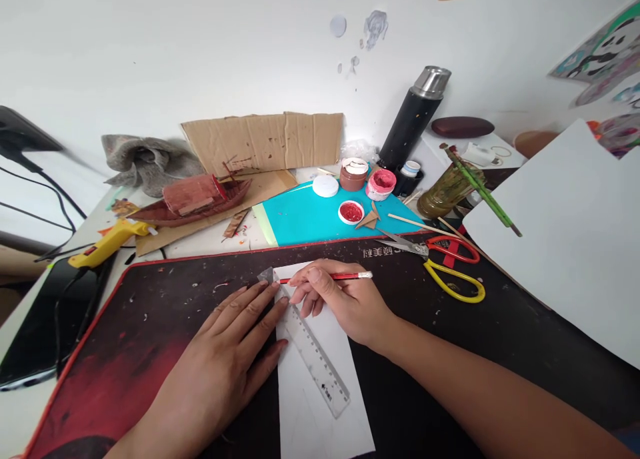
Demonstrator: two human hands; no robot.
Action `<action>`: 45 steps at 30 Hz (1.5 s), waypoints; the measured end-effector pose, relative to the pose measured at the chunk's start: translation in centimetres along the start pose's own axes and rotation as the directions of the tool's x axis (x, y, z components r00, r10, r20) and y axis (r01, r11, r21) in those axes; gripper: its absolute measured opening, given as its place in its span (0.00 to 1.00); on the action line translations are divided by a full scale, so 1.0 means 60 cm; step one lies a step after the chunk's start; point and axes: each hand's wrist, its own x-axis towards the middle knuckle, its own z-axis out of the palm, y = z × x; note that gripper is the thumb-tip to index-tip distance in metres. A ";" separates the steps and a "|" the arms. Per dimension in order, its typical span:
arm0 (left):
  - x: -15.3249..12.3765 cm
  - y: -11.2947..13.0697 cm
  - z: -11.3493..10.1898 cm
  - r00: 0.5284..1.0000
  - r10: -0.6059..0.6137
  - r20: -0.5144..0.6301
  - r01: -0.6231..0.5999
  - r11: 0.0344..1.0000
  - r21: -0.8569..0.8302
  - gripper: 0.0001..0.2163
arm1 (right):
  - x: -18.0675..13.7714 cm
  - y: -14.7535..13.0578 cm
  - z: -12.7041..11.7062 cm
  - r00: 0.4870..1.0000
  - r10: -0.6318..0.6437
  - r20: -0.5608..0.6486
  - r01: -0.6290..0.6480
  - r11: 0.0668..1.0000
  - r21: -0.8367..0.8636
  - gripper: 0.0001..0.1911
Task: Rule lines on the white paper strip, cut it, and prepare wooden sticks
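Left hand [235,335]: spread flat, tips on the ruler [313,359]
Right hand [345,295]: pinching a thin red pencil [350,276]
Ruler: clear, long, straight
Paper [301,412]: white strip under the ruler

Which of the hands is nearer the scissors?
Right. The right hand, holding a pencil, is left of the scissors; the left hand is farther left, fingertips at the ruler.
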 end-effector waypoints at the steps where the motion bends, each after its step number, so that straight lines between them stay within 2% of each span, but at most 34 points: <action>1: 0.000 0.000 0.000 1.000 -0.003 -0.001 0.003 1.000 -0.002 0.24 | 0.001 0.001 0.001 1.000 0.011 0.002 -0.011 1.000 0.004 0.31; 8: 0.001 0.002 -0.001 1.000 -0.001 0.002 0.001 1.000 0.010 0.22 | 0.003 0.002 -0.002 0.997 0.079 0.000 -0.079 0.996 0.032 0.33; 17: 0.002 0.001 -0.001 1.000 0.013 0.004 -0.013 1.000 0.020 0.22 | 0.004 0.002 -0.003 0.997 0.076 -0.030 -0.074 0.995 0.064 0.31; 27: 0.001 0.002 -0.002 1.000 0.003 0.011 -0.003 1.000 0.011 0.23 | 0.004 0.000 -0.003 0.988 0.064 -0.143 -0.057 0.997 0.049 0.29; 37: 0.001 0.002 -0.001 1.000 -0.008 -0.003 0.008 1.000 -0.018 0.23 | 0.009 -0.002 0.002 0.992 0.024 -0.128 -0.027 1.000 -0.015 0.18; 45: 0.000 0.002 -0.001 1.000 0.006 0.005 -0.006 1.000 0.001 0.23 | 0.007 -0.006 0.001 0.998 0.009 -0.067 -0.014 0.997 -0.072 0.22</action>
